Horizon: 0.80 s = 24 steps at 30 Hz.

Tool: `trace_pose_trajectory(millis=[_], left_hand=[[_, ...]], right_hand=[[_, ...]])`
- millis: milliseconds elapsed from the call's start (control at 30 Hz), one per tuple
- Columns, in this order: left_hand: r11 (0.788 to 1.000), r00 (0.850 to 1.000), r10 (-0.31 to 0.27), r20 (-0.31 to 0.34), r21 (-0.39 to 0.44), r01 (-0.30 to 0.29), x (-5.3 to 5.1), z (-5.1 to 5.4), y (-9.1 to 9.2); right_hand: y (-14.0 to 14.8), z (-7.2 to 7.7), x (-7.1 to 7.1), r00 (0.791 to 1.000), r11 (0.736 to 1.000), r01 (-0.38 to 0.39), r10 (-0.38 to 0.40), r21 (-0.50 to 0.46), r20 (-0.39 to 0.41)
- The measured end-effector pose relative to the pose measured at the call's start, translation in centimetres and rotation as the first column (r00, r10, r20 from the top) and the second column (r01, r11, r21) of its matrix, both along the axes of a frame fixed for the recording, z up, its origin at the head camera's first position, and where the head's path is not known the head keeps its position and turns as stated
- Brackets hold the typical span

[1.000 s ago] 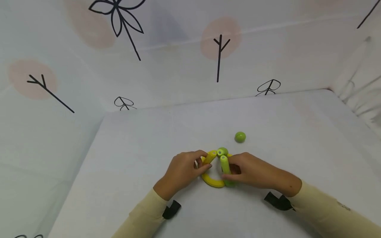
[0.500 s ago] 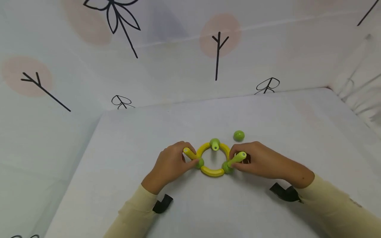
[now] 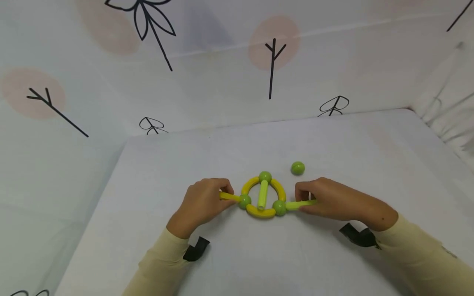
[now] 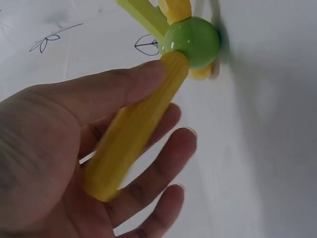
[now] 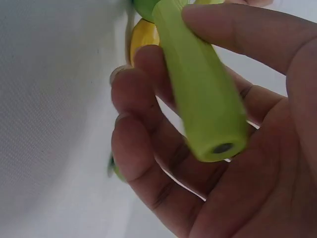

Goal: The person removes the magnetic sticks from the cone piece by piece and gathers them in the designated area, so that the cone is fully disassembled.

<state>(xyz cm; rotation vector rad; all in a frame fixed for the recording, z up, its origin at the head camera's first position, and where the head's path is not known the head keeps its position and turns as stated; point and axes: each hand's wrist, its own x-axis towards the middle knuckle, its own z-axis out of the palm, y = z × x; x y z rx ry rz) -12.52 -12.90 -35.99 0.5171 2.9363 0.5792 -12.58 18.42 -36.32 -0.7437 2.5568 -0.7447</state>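
On either side of the ring (image 3: pixel 278 190) on the white table (image 3: pixel 240 263), the left hand (image 3: pixel 201 203) pinches a yellow rod (image 4: pixel 136 129), the right hand (image 3: pixel 333 199) a lime rod (image 5: pixel 203 89), each rod meeting a green ball (image 3: pixel 245 201). Angling rods outward seems the step in hand; the next move calls for a gentle hold at those joints. A middle rod (image 3: pixel 263 195) points inward from the far ball (image 3: pixel 265 176); whether it rests on anything is hard to tell. Beyond lies a loose ball (image 3: pixel 298 168).

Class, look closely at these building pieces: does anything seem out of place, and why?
The loose green ball stands out: it lies apart beyond the ring, joined to nothing, while three other balls sit in it. Also, the left hand holds a yellow rod, whereas the other two rods are light green. Nothing looks broken.
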Motion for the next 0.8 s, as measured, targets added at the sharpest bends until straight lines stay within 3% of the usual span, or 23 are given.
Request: trace_pose_trajectory(millis=[467,800], left_hand=[[0.995,0.986,-0.058,0.154,-0.072,0.070,-0.5,-1.6,-0.6],[0.992,0.984,-0.082,0.158,-0.084,0.096,-0.6,-2.0,-0.5]], right_hand=[[0.2,-1.6,-0.4,0.997,0.998,-0.038,0.035,0.042,0.065],[0.0,-1.7,-0.4,0.998,0.998,-0.032,0.030,0.050,0.052]])
